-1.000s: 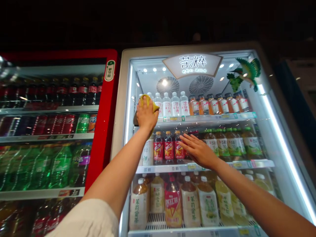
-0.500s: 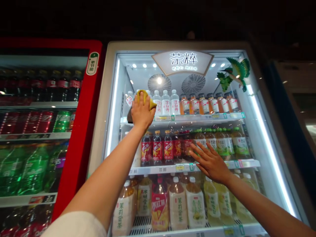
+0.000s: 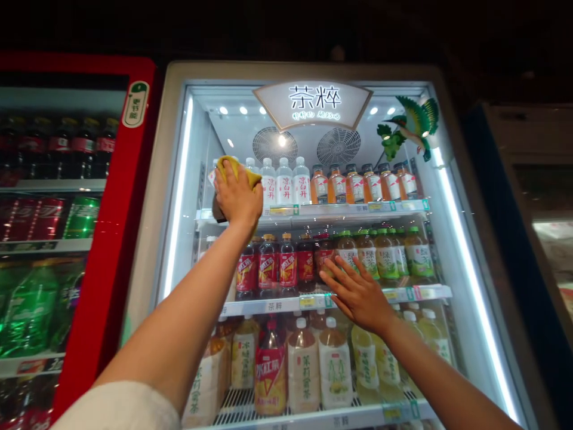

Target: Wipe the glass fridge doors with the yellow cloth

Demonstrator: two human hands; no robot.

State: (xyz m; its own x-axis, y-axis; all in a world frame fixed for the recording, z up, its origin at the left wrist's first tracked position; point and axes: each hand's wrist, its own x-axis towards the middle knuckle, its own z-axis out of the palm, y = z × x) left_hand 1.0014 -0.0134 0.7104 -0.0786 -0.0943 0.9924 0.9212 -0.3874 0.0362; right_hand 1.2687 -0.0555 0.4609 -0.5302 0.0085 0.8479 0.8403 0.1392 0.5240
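My left hand presses a yellow cloth against the glass door of a lit drinks fridge. The cloth shows above and to the right of the fingers, in front of the top shelf's clear water bottles. A dark patch shows beneath the hand's left side; I cannot make out what it is. Lower and to the right, my right hand lies flat with fingers spread and nothing in it, seemingly touching the glass. Behind it are red-labelled tea bottles and green-capped tea bottles.
A red-framed fridge with cola bottles, cans and green bottles stands on the left. A fan-shaped sign and a green bird decoration are at the top of the glass. Large tea bottles fill the lower shelf. Another cabinet stands at right.
The whole view has shifted, so the fridge and both hands appear farther left. Against the bottles, the left hand with the cloth has moved at most slightly left; the right hand stays nearly in place.
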